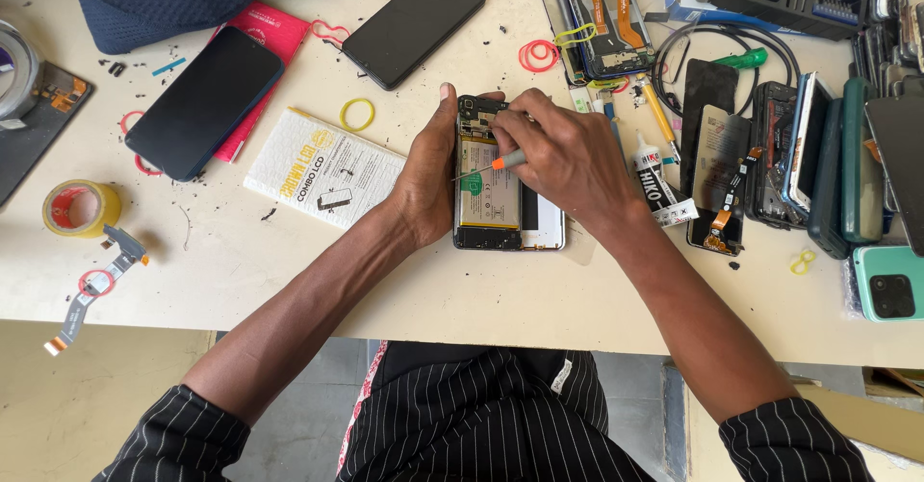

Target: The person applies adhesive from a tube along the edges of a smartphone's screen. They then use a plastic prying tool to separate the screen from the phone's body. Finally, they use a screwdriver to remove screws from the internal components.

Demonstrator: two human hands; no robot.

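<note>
- My left hand (428, 179) wraps the left edge of the opened phone (496, 198), thumb up along its top corner, fingers clamped on the frame so it lies flat on the cream table (289, 270).
- The phone lies back-off in the middle of the table, just in front of me, its battery (486, 193) and dark circuit board showing.
- My right hand (563, 155) pinches a small screwdriver (500, 163) with an orange collar; fingers closed tight on the handle, the thin tip pointing left over the upper part of the battery.
- Just right of my right hand stands a small glue bottle (654, 179) with a black and white label.
- Left of my left hand lies a white booklet-like box (322, 166), with a yellow rubber band (357, 114) near it.
- Two dark phones lie face up farther left and up: one (204, 102) on a red packet, one (414, 22) near the top edge.
- A roll of yellow tape (80, 208) sits at the far left.
- Stacked phones and cases (828, 164) crowd the right side.
</note>
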